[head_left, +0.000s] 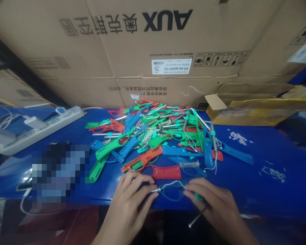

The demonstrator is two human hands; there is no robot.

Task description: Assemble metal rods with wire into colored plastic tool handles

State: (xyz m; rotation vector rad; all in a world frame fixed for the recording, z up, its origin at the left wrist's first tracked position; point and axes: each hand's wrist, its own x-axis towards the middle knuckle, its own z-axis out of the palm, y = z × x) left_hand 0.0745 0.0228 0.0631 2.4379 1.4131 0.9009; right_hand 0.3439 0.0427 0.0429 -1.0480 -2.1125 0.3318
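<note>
My left hand (135,197) is closed, pinching a thin metal tube (156,190) between thumb and fingertips; most of the tube is hidden. A white wire (172,182) runs from the tube's end across to my right hand (214,200), which pinches the wire's other end. Under the right fingers a green piece (199,196) shows, and a thin metal rod (197,217) sticks out toward the lower left; whether they are joined is hidden. Just beyond the hands lie a red lighter handle half (167,172) and a blue lighter handle half (173,194).
A pile of green, blue and red lighter shells (137,139) with metal tubes covers the middle of the blue table (234,190). Small white pieces (238,137) lie right. Cardboard boxes (252,109) stand behind. A power strip (46,129) and a blurred-out item (61,173) are left.
</note>
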